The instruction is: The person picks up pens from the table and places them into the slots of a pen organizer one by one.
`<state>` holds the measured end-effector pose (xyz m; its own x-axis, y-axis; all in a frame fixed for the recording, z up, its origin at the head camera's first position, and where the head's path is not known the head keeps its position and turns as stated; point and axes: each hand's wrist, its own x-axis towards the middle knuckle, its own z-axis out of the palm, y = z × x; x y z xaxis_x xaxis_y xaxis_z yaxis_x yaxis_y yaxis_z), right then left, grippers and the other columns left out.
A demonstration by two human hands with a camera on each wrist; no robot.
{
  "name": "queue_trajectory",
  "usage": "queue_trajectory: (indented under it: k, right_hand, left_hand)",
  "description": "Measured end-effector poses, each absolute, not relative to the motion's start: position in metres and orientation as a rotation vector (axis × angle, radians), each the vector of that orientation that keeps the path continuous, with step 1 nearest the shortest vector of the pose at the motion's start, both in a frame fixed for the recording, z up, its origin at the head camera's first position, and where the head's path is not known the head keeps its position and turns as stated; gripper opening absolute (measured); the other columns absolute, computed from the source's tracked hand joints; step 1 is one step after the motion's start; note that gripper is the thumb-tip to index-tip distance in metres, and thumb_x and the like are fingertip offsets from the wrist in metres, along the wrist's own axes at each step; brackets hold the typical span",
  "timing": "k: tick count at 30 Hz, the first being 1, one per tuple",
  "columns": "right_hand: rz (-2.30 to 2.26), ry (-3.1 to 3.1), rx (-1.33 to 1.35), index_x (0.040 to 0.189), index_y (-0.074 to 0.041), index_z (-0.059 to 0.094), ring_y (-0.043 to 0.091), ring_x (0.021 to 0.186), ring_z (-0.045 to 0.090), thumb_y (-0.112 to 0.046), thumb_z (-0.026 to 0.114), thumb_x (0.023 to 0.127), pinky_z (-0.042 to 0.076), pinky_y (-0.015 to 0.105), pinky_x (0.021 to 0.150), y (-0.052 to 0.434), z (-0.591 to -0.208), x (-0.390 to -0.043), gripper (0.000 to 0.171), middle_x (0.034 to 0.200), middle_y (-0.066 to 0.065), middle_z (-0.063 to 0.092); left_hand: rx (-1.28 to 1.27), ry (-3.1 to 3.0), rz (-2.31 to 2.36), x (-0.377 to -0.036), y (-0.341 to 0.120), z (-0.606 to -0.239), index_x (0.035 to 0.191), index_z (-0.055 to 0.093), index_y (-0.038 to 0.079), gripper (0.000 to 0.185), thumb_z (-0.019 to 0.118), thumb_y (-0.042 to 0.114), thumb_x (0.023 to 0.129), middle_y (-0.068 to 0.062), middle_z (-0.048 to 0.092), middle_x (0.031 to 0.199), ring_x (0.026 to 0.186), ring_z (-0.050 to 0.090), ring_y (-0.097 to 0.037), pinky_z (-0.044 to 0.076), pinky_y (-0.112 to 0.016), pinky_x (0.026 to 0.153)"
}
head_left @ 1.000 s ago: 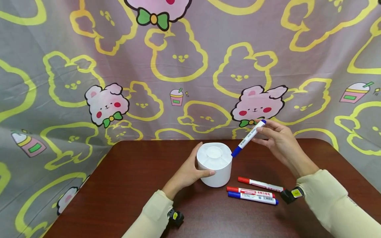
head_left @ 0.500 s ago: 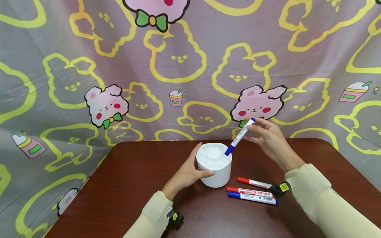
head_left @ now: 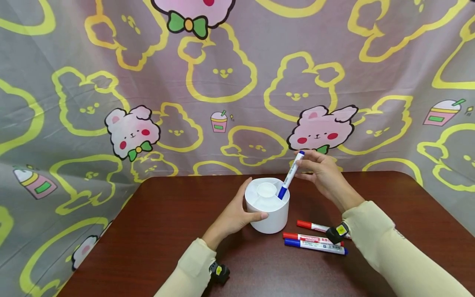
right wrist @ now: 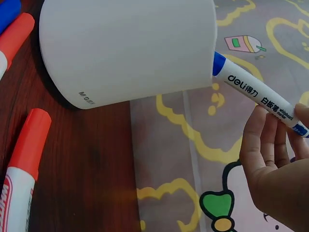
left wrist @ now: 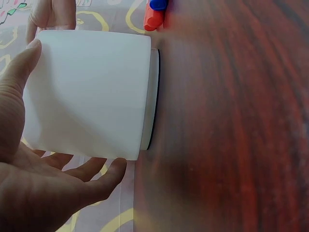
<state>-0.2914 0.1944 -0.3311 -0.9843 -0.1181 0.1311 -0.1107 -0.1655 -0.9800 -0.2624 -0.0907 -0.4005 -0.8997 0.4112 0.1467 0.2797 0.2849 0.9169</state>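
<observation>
A white round pen holder (head_left: 270, 220) with a divided top stands on the table. My left hand (head_left: 233, 212) grips its left side, thumb across the front and fingers around the back; the left wrist view shows the thumb and fingers on opposite sides of the pen holder (left wrist: 91, 92). My right hand (head_left: 322, 175) pinches a blue-capped whiteboard marker (head_left: 292, 171) near its upper end. The marker slants, its blue cap down at the holder's right compartment. In the right wrist view the cap of the whiteboard marker (right wrist: 256, 89) is partly hidden behind the holder's rim.
On the dark wooden table (head_left: 178, 231), right of the holder, lie a blue marker (head_left: 315, 246), a red marker (head_left: 291, 236) beside it, and another red marker (head_left: 305, 224) partly hidden by the right wrist camera. A cartoon-print curtain (head_left: 167, 82) hangs behind the table.
My right hand has moved left and brought the marker from beside the holder to over its right compartment, cap lowered and marker more upright. My left hand has stayed on the holder.
</observation>
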Motion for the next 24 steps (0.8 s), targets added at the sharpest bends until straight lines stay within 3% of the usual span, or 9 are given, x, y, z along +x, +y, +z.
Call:
queue_trajectory:
  k: [10,24]
  right_hand:
    - [-2.331,2.034,-0.267,0.112,-0.024,0.069,0.010,0.096,0.066,-0.010,0.065,0.103,0.062,0.029,0.086,0.183,-0.338,-0.298,0.017,0.104,-0.007,0.067]
    - [-2.222,2.110,-0.262,0.109,-0.027,0.072,0.011,0.096,0.066,-0.009,0.065,0.102,0.057,0.028,0.089,0.172,-0.353,-0.304,0.020,0.100,-0.008,0.067]
  left_hand:
    - [0.649,2.428,1.688,-0.263,-0.091,-0.401,0.169,0.014,0.016,0.117,0.092,0.024,0.081,-0.010,0.035,0.168,0.151,0.038,-0.029,0.023,-0.058,0.127]
    - [0.644,2.411,1.698,-0.265,-0.091,-0.403,0.168,0.015,0.018,0.115,0.091,0.022,0.082,-0.009,0.036,0.167,0.149,0.039,-0.029,0.025,-0.058,0.127]
